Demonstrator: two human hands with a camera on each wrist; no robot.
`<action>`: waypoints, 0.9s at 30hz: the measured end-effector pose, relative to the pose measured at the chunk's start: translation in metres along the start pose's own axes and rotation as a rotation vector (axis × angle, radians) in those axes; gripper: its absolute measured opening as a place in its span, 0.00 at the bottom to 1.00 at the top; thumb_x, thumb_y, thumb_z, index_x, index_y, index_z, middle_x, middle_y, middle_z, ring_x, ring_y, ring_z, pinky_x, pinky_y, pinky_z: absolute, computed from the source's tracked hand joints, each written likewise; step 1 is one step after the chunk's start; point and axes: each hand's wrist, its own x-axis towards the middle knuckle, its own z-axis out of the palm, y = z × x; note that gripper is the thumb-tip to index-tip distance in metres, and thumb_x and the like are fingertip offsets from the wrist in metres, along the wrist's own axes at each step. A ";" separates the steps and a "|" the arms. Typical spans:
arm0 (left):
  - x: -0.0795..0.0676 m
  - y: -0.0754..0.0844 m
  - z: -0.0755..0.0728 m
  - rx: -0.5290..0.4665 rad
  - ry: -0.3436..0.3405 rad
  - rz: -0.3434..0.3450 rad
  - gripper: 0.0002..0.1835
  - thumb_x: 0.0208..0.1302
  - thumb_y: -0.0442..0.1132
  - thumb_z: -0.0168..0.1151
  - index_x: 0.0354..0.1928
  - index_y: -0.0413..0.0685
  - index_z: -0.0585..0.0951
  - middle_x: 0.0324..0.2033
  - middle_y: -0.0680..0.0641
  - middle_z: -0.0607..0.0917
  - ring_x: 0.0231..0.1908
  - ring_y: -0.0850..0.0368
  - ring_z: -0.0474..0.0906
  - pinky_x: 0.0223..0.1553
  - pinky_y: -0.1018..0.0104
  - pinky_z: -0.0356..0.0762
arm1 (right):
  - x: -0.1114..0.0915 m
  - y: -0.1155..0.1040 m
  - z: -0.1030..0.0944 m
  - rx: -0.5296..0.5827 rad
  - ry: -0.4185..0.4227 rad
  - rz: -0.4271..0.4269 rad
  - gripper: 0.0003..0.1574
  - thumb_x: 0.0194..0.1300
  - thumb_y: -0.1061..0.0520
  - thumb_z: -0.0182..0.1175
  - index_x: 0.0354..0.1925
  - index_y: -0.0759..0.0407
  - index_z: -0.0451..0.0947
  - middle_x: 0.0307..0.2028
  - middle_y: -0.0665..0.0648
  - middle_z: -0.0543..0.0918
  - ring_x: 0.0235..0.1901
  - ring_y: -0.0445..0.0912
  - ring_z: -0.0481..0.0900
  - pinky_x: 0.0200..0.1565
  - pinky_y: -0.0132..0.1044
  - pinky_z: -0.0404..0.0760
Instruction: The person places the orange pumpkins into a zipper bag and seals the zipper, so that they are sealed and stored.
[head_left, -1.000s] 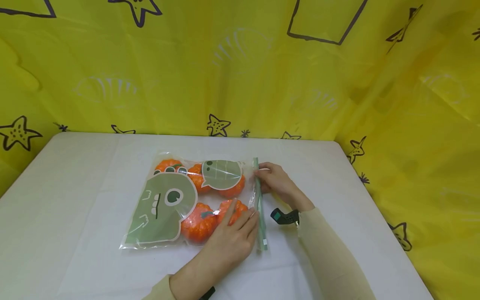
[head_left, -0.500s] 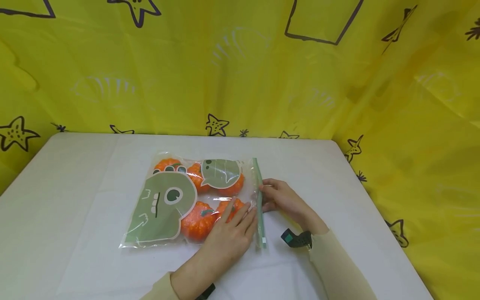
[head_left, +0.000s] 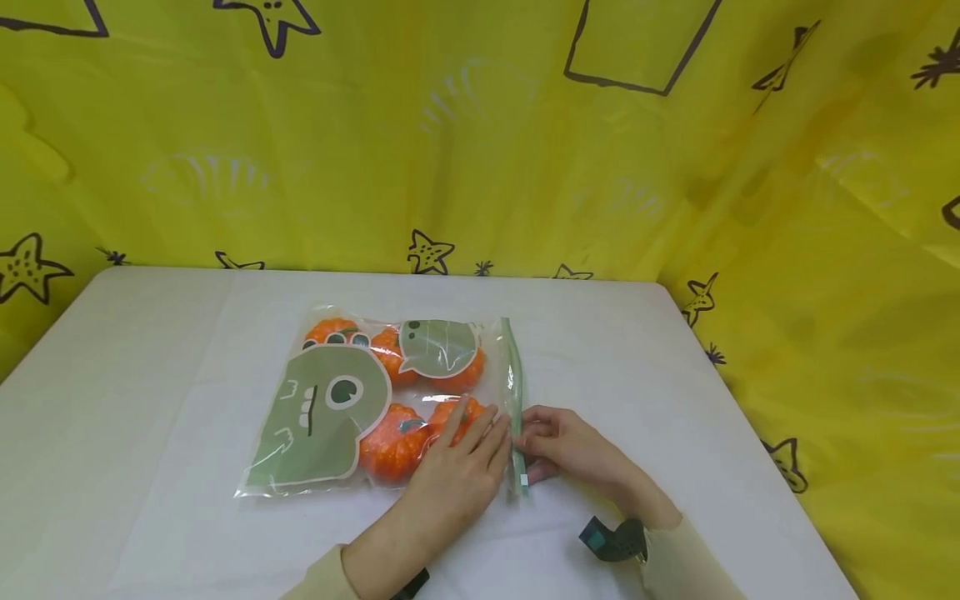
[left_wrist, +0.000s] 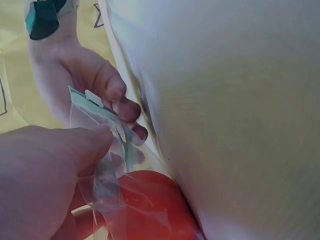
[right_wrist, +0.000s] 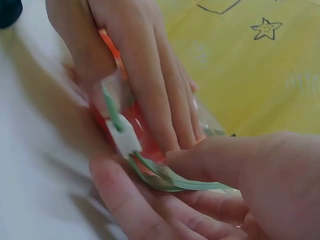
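Note:
A clear zip bag [head_left: 317, 446] printed with green monsters lies flat on the table, several orange pumpkins [head_left: 392, 450] inside it. My left hand [head_left: 453, 487] rests on its near right part, fingers straight across the film. In the left wrist view, the left thumb touches the film by the bag's edge. At the mouth, my right hand [head_left: 577, 450] holds the green zip strip [head_left: 514, 375] between thumb and fingers. A white slider [right_wrist: 125, 137] sits close to the strip's near end; beside it the strip shows as two green strands in the right wrist view.
White cloth covers the table [head_left: 165, 375] under the bag. A yellow curtain [head_left: 360, 150] with drawn stars and shells hangs behind it and along the right side. Dark bands with a camera mount [head_left: 615, 540] sit at the wrists.
My right hand has slid along the zip strip from its far half toward the near end with the slider. The left hand has stayed in place on the bag.

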 end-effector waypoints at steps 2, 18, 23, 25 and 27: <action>0.000 0.001 0.000 0.003 0.001 -0.008 0.21 0.71 0.41 0.56 0.65 0.51 0.77 0.66 0.50 0.77 0.69 0.52 0.69 0.74 0.44 0.57 | -0.003 0.003 0.002 0.013 -0.014 0.002 0.24 0.67 0.60 0.60 0.57 0.69 0.69 0.35 0.54 0.84 0.33 0.46 0.84 0.38 0.40 0.87; 0.003 0.010 0.002 0.007 0.068 -0.104 0.21 0.70 0.42 0.54 0.62 0.48 0.79 0.64 0.48 0.79 0.69 0.49 0.70 0.69 0.36 0.61 | -0.011 0.015 0.004 0.285 -0.181 -0.054 0.30 0.68 0.62 0.60 0.61 0.64 0.57 0.34 0.54 0.85 0.29 0.46 0.87 0.36 0.40 0.88; 0.004 0.012 0.000 0.022 0.061 -0.112 0.21 0.70 0.43 0.54 0.62 0.49 0.79 0.65 0.48 0.78 0.69 0.48 0.69 0.69 0.33 0.59 | -0.011 0.014 0.004 0.270 -0.161 -0.054 0.33 0.67 0.62 0.61 0.63 0.66 0.56 0.32 0.53 0.83 0.30 0.46 0.87 0.37 0.39 0.88; 0.005 0.012 -0.001 0.029 0.029 -0.109 0.22 0.70 0.44 0.54 0.63 0.50 0.79 0.66 0.48 0.77 0.70 0.48 0.68 0.70 0.33 0.57 | -0.011 0.013 0.004 0.265 -0.146 -0.054 0.34 0.66 0.62 0.62 0.63 0.66 0.56 0.32 0.53 0.82 0.30 0.46 0.87 0.37 0.39 0.88; 0.004 0.012 -0.001 0.036 0.005 -0.107 0.22 0.70 0.45 0.54 0.64 0.50 0.78 0.67 0.48 0.76 0.71 0.48 0.67 0.70 0.33 0.57 | -0.010 0.013 0.004 0.261 -0.134 -0.058 0.34 0.66 0.63 0.62 0.64 0.68 0.57 0.33 0.53 0.83 0.31 0.46 0.86 0.37 0.39 0.88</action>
